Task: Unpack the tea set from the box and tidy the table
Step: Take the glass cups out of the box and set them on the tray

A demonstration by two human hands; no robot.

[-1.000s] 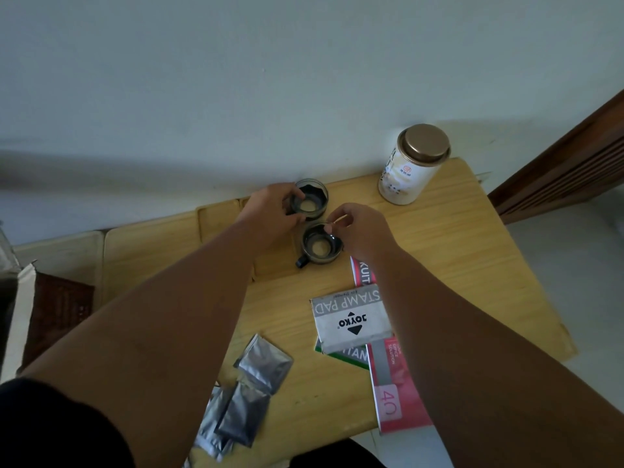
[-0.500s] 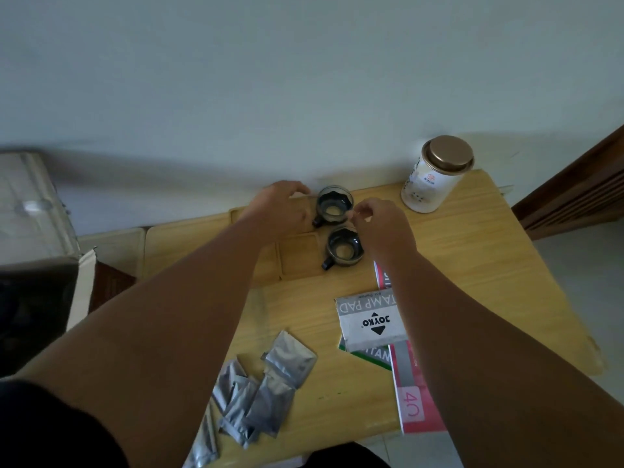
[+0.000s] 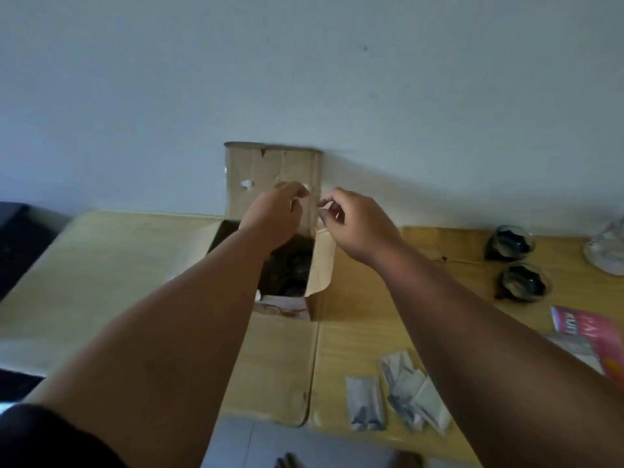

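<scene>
An open cardboard box (image 3: 274,166) stands left of the wooden table (image 3: 351,346), its back flap upright against the wall. Dark items (image 3: 291,269) lie inside, blurred. Both hands hover over the opening. My left hand (image 3: 275,212) is above the box's middle and my right hand (image 3: 358,222) above its right flap; fingers are loosely curled and nothing shows in either. Two dark glass cups (image 3: 510,243) (image 3: 522,284) stand on the table at the right, apart from both hands.
Several silver foil packets (image 3: 400,391) lie near the table's front edge. A pink booklet (image 3: 589,334) lies at the right edge. A clear object (image 3: 607,249) shows at the far right. The box's wide left flap (image 3: 101,265) spreads out flat.
Both hands let go of the two cups and moved left to above the open box. The view swung left, so the cups now sit at the right and the tin is out of view.
</scene>
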